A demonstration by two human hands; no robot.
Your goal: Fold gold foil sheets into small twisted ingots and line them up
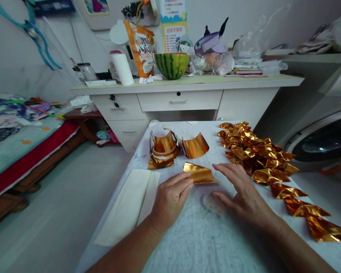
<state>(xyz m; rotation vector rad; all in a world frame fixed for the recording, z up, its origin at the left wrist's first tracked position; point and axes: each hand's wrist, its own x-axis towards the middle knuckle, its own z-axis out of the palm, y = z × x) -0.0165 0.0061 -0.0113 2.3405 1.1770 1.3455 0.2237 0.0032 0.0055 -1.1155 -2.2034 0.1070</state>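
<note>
A gold foil paper sheet [200, 174], partly curled, is pinched at its left edge in my left hand [170, 197]. On its other side my right hand [241, 193] is spread, thumb and fingers apart, with nothing between them. Just beyond lie a curved stack of gold foil sheets [195, 146] and a second curled stack of gold foil [163, 146] with pale backing. Folded gold foil pieces [244, 148] are heaped at the right, and several more trail toward the near right corner. White paper [125, 208] lies flat beside my left forearm.
A cloth-covered table [182, 246] carries all of this. Behind it stands a white desk [179, 99] bearing a cut watermelon [172, 65], an orange snack bag [142, 49] and a paper roll [122, 68]. A washing machine [324, 125] stands right; a bed [31, 148] stands left.
</note>
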